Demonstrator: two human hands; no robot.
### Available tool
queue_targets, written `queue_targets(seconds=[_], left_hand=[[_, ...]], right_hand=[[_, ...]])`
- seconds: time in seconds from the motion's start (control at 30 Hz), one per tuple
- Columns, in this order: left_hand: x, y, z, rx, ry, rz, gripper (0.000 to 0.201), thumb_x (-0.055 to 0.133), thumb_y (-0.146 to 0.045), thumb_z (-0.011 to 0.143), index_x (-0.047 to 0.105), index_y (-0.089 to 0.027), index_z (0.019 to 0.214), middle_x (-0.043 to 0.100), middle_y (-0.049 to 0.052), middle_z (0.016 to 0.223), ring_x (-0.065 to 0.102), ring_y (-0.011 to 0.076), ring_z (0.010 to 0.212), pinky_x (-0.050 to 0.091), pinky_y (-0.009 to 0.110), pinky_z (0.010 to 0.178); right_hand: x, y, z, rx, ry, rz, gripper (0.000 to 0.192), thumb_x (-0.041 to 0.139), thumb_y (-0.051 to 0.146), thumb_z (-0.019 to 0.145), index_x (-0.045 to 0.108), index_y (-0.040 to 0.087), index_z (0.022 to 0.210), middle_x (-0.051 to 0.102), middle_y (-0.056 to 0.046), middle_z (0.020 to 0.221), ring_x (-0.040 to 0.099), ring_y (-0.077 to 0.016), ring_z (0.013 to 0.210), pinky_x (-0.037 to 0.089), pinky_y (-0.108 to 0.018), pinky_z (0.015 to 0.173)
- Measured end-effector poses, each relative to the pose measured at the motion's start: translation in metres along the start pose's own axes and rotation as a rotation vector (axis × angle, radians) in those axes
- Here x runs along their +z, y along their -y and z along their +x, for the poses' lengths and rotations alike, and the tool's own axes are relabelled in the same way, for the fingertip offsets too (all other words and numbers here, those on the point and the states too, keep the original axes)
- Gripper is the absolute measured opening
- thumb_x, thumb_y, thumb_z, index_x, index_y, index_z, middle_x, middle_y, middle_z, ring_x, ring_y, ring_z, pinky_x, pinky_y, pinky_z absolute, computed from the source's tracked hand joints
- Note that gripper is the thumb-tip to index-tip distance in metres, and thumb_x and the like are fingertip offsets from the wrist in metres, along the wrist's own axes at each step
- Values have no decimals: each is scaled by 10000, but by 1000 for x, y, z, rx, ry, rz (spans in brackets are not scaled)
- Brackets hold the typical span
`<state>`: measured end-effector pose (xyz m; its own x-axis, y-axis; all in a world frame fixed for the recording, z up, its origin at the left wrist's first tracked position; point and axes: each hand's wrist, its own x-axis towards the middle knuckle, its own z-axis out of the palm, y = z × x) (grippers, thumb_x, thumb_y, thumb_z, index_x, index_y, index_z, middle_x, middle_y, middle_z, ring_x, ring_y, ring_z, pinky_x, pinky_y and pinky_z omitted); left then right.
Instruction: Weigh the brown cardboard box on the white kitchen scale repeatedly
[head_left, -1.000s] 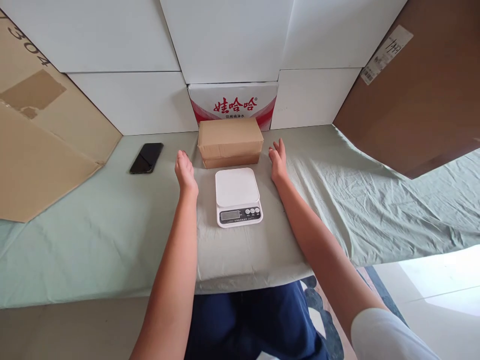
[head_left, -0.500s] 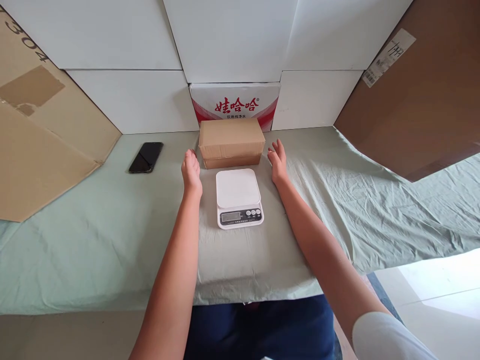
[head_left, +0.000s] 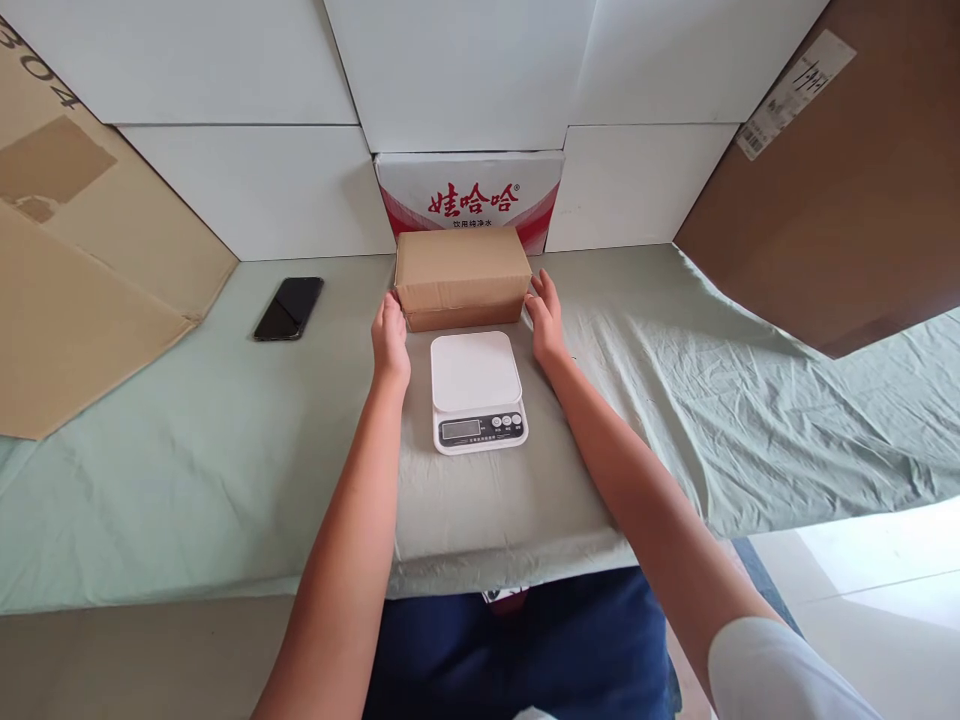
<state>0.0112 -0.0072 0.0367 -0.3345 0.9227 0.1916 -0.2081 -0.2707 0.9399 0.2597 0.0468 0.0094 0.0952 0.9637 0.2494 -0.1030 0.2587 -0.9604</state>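
Note:
A brown cardboard box (head_left: 463, 285) rests on the green cloth, its lid closed. My left hand (head_left: 391, 338) is against the box's left end, palm turned inward. At the right end, my right hand (head_left: 546, 318) touches the side with its fingers, so the box is held between both hands. Parts of the fingers are hidden at the box's sides. Just in front of the box, between my forearms, lies a white digital kitchen scale (head_left: 477, 390). Nothing is on its platform, and its display shows no readable number.
A black smartphone (head_left: 289, 309) lies to the left. Behind the box stands a white and red printed carton (head_left: 469, 180) against white panels (head_left: 461, 70). Large cardboard sheets (head_left: 112, 290) flank the left side, and a brown one (head_left: 840, 220) the right. The cloth (head_left: 225, 480) is wrinkled on the right.
Both hands have moved inward, from beside the cardboard box to its two ends. The view has shifted slightly; the box and scale appear to stay in place.

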Motion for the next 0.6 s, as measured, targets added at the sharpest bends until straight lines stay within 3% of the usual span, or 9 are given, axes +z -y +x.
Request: queue_targets(seconds=[0.17,0.37,0.6], left_hand=[[2,0,-1,1,36,20,688,575,-777,853,682,-242,1272,618,107,1507,448,260,1527,329,369,1269],[1,2,-1,-2,44,33,664,573,-736,884,665,-254,1332,607,91,1524,445,257,1529,326,373,1273],[2,1,-1,-4,38,38,688,549,-740,895,647,-244,1362,595,101,1535,431,263,1539,310,378,1283]], right_hand=[[11,7,-6,21,25,11,822,575,612,826,318,316,1548,363,-14,1708,301,-289,1613,259,-538,1344],[19,19,-14,-88,98,-173,625,585,513,835,491,281,1408,555,-31,1548,430,-311,1497,303,-535,1330],[20,22,-16,-65,82,-180,597,579,463,805,513,261,1362,587,-53,1490,487,-307,1427,368,-513,1284]])
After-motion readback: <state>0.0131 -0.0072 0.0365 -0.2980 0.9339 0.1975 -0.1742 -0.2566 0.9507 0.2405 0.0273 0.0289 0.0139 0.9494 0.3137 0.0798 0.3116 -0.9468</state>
